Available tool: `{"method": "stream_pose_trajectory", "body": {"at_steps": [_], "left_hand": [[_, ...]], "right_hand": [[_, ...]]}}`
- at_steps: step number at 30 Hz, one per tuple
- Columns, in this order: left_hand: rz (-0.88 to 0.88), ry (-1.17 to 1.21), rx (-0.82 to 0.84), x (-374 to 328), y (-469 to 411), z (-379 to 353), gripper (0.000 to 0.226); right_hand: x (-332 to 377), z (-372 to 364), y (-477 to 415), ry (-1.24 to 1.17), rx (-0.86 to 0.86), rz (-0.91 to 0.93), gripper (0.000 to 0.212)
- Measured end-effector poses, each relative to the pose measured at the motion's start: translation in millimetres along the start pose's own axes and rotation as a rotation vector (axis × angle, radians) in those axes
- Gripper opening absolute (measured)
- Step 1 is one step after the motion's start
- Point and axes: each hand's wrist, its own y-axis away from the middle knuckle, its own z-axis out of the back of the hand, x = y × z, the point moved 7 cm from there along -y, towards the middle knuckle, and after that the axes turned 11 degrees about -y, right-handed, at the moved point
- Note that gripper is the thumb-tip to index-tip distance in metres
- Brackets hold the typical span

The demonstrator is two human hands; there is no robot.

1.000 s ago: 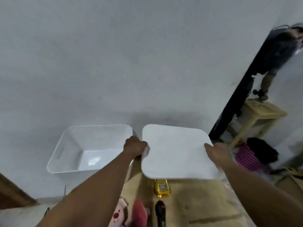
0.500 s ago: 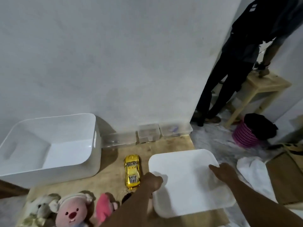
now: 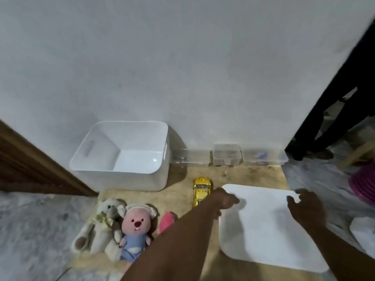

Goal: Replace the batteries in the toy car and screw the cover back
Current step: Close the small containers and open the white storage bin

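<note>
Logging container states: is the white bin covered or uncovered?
Uncovered: the white bin shows its bare interior; the white lid is off to its right.

The only camera sits on my head and faces forward and steeply down at the floor where it meets the wall (image 3: 182,57). My forearms enter from the bottom edge and run up to the middle right of the frame. There my left hand (image 3: 225,199) and right hand (image 3: 306,207) hold the white lid (image 3: 263,232). The lens is wide, so the wall fills the whole upper half and lines lean near the frame's sides. The view is near enough for my arms to loom large. The toy car (image 3: 200,189) lies near centre, the white bin (image 3: 125,181) at middle left, the plush toys (image 3: 134,226) at lower left. Another person's legs (image 3: 334,118) cut into the upper right edge.
</note>
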Motion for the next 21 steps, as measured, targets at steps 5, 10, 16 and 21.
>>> {"method": "stream_pose_trajectory", "body": {"at_steps": [5, 10, 16, 21], "left_hand": [[-0.141, -0.271, -0.31, 44.1, 47.9, 105.7, 0.04], [0.095, -0.293, -0.663, 206.0, 91.8, 190.8, 0.037], [0.273, -0.468, -0.666, 334.0, 101.3, 216.4, 0.068], [0.175, -0.268, -0.418, 380.1, 69.1, 177.8, 0.099]], "right_hand": [[162.7, -50.1, 67.4, -0.167, 0.153, 0.496, 0.014], [272.1, -148.7, 177.9, -0.212, 0.618, 0.6, 0.017], [315.9, -237.4, 273.7, 0.053, 0.725, 0.474, 0.081], [327.8, -264.0, 313.9, 0.118, 0.716, 0.36, 0.096]]}}
